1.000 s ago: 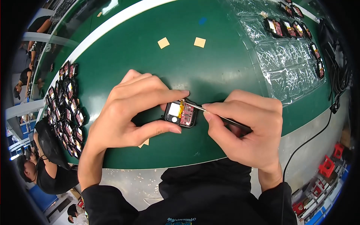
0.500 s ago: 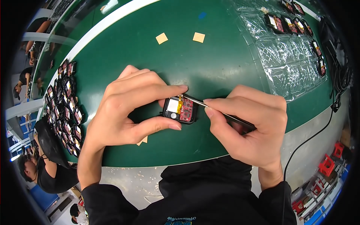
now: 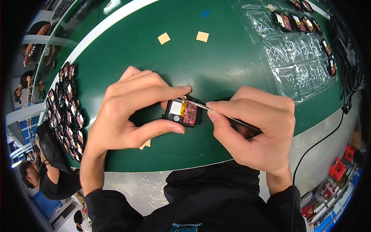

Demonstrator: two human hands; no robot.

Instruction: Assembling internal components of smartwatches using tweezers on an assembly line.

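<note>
1. Unit (image 3: pixel 190 113) lies between the two grips, over the green surface (image 3: pixel 220 69); resting on it or held just above, cannot tell
2. Left grip (image 3: pixel 129 108) pinches unit, forefinger by top edge, thumb at lower edge; looks a fingertip hold, so a sideways push from the tool (image 3: pixel 203 106) could swivel it or pop it loose
3. Right grip (image 3: pixel 257 129) has thumb and forefinger pressed together on the tool, tip at unit's top end; whether tip touches, too small to tell
4. Likeliest fault, to my eye: tip slips and skids over the red board, scraping parts; cause, too much force at a shallow slant
5. Yellow strip (image 3: pixel 183 109) and white block (image 3: pixel 175 108) sit close to tip; a stray prod could tear one or dent the other
6. Left forefinger is just beside tip; a skip upward could jab it, and a flinch might drop unit
</note>
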